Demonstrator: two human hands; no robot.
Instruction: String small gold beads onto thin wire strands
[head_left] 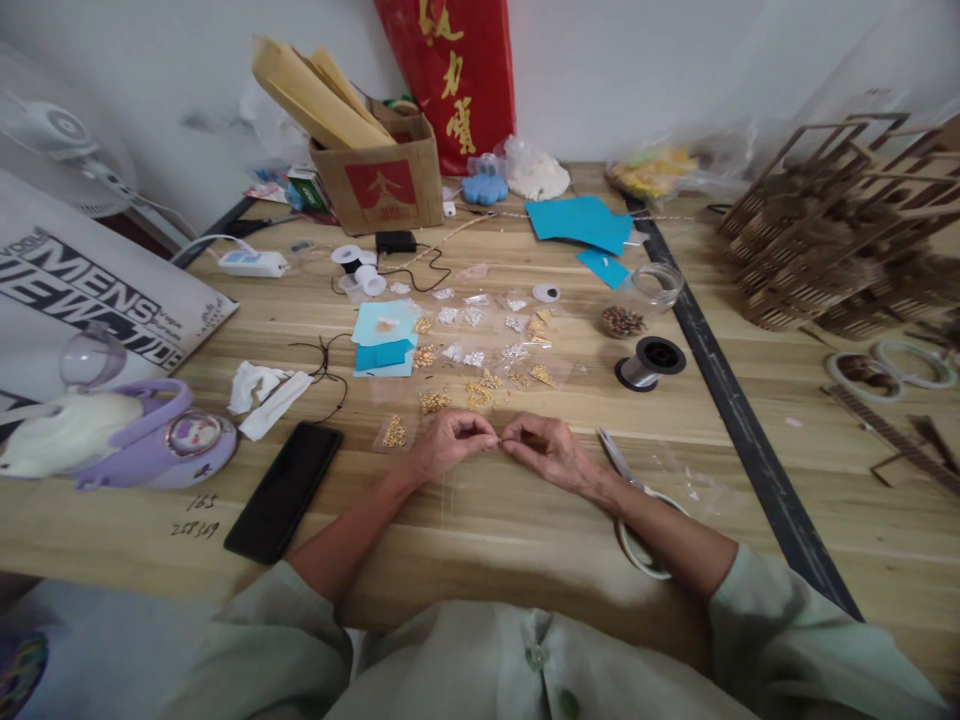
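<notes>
My left hand (pixel 448 443) and my right hand (pixel 550 450) rest on the wooden table (pixel 480 530), fingertips pinched together where they meet. Each pinch holds something tiny that I cannot make out. Just beyond them lie several small clear bags of gold beads (pixel 480 385). A single bag of gold beads (pixel 394 431) sits left of my left hand. Scissors (pixel 616 457) lie under my right wrist, by a white ring of tape (pixel 637 545).
A black phone (pixel 283 490) lies at the left, past it a purple toy-like device (pixel 142 440). A wire spool (pixel 649 362), a bead dish (pixel 622 322) and a glass jar (pixel 656 287) stand right of the bags. A cardboard box (pixel 379 180) and wooden lattice pieces (pixel 840 240) sit behind.
</notes>
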